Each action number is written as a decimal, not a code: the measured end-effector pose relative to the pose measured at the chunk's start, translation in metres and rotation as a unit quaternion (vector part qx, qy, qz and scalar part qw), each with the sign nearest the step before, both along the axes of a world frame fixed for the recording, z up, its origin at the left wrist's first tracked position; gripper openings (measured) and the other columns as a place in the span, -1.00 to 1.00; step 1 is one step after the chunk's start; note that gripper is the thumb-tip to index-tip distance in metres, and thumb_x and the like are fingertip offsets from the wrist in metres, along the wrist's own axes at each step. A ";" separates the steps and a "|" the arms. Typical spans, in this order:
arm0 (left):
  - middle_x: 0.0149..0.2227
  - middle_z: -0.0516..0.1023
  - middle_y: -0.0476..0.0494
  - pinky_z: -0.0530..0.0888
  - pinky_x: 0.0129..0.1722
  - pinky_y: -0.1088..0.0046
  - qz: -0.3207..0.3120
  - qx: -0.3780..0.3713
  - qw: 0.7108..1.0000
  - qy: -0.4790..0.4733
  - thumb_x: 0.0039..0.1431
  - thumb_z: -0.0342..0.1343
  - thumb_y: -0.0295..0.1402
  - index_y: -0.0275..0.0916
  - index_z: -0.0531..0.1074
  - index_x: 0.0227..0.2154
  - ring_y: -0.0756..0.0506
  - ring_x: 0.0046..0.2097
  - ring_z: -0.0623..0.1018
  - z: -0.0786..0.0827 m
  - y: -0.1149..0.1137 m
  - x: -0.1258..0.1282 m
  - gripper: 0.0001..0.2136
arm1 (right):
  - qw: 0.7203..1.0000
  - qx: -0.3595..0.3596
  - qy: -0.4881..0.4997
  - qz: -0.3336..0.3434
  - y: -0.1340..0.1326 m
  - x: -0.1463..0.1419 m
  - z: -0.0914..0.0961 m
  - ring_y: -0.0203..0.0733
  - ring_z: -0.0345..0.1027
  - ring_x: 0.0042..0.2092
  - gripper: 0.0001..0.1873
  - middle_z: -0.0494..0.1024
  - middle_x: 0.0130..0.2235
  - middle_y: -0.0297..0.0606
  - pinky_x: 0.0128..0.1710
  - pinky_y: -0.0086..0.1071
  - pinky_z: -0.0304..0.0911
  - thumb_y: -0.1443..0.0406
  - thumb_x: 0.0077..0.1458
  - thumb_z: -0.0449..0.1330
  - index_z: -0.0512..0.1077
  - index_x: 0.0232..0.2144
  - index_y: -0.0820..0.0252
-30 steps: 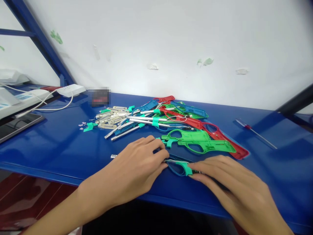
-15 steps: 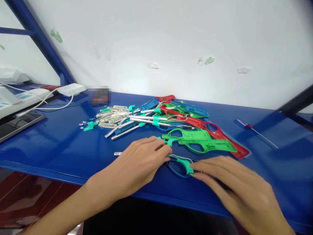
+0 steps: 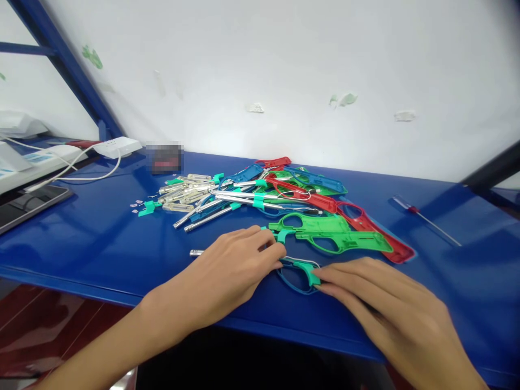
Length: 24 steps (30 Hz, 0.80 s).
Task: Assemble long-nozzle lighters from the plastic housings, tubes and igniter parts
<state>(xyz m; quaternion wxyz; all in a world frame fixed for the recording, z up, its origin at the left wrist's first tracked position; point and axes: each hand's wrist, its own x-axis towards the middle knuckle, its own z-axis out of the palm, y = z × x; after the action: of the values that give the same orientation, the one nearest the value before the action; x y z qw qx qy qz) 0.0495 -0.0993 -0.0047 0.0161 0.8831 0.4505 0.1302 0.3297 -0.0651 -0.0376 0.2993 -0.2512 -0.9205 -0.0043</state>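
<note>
A long-nosed lighter lies partly assembled near the table's front edge, its blue handle half (image 3: 293,287) showing between my hands. Its metal tube (image 3: 196,253) sticks out to the left from under my left hand (image 3: 239,260), whose fingers are closed around the lighter's middle. My right hand (image 3: 385,298) pinches the teal trigger (image 3: 312,272) inside the handle's loop. A white wire (image 3: 300,261) runs along the handle's top. The handle's right end is hidden by my right hand. Just beyond lie green handle halves (image 3: 341,238) and a teal piece (image 3: 284,235) close to my left fingertips.
Behind is a pile of metal tubes (image 3: 244,197), clear fuel cartridges (image 3: 177,207) and red handle halves (image 3: 325,201). A screwdriver (image 3: 426,220) lies on the right of the blue table (image 3: 122,260). Far left are a tablet-like device (image 3: 32,206) and a power strip (image 3: 117,147).
My right hand and the teal trigger have shifted very slightly left and up. My left hand stays closed on the lighter in nearly the same place.
</note>
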 end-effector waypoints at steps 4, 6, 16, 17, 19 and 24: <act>-0.15 0.48 -0.13 0.49 -0.10 0.21 0.002 -0.002 1.000 0.001 0.54 -0.07 -0.47 -0.25 0.47 -0.08 -0.20 -0.11 0.52 0.000 0.000 0.000 -0.81 | 1.000 0.007 0.004 0.002 0.000 -0.003 0.002 -0.30 0.53 -0.07 -0.74 0.67 -0.03 -0.46 0.10 -0.35 0.27 0.41 0.40 0.19 0.49 0.06 0.03; -0.15 0.48 -0.13 0.49 -0.10 0.21 0.003 -0.001 1.000 0.002 0.53 -0.08 -0.48 -0.25 0.47 -0.09 -0.20 -0.11 0.52 0.000 0.000 0.001 -0.80 | 1.000 0.011 0.006 0.001 0.000 -0.004 0.003 -0.29 0.53 -0.07 -0.75 0.68 -0.04 -0.46 0.10 -0.35 0.28 0.39 0.42 0.18 0.49 0.06 0.02; -0.13 0.48 -0.15 0.48 -0.07 0.19 0.002 -0.008 1.000 0.018 0.52 -0.09 -0.52 -0.25 0.46 -0.09 -0.21 -0.08 0.52 0.001 0.001 0.000 -0.79 | 1.000 0.011 0.006 0.008 0.003 -0.006 0.005 -0.33 0.55 -0.05 -0.77 0.69 -0.05 -0.48 0.06 -0.41 0.35 0.33 0.47 0.12 0.53 0.03 -0.03; -0.12 0.48 -0.15 0.48 -0.07 0.20 0.002 -0.008 1.000 0.018 0.52 -0.09 -0.52 -0.25 0.45 -0.08 -0.21 -0.08 0.52 0.001 0.001 0.000 -0.80 | 1.000 0.011 0.008 0.008 0.003 -0.006 0.006 -0.33 0.56 -0.07 -0.78 0.69 -0.06 -0.48 0.03 -0.42 0.37 0.31 0.47 0.12 0.53 0.02 -0.04; -0.11 0.48 -0.15 0.46 -0.08 0.21 0.001 -0.010 1.000 0.017 0.53 -0.08 -0.52 -0.25 0.45 -0.07 -0.21 -0.07 0.52 0.000 0.000 -0.002 -0.80 | 1.000 -0.001 0.011 0.005 0.003 -0.007 0.007 -0.33 0.56 -0.10 -0.81 0.69 -0.08 -0.50 -0.02 -0.42 0.40 0.25 0.46 0.15 0.52 0.02 -0.06; -0.09 0.48 -0.12 0.42 -0.08 0.24 -0.017 -0.003 1.000 -0.001 0.54 -0.06 -0.49 -0.23 0.44 -0.04 -0.18 -0.07 0.50 0.000 -0.001 -0.005 -0.83 | 0.999 -0.033 -0.012 0.003 0.002 -0.006 0.005 -0.31 0.55 -0.06 -0.74 0.66 -0.03 -0.53 -0.02 -0.39 0.43 0.26 0.43 0.19 0.47 0.10 -0.15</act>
<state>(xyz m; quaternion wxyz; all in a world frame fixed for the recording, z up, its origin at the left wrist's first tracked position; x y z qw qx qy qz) 0.0448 -0.1004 -0.0046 0.0209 0.8904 0.4360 0.1294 0.3241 -0.0631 -0.0325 0.2800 -0.2579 -0.9244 0.0237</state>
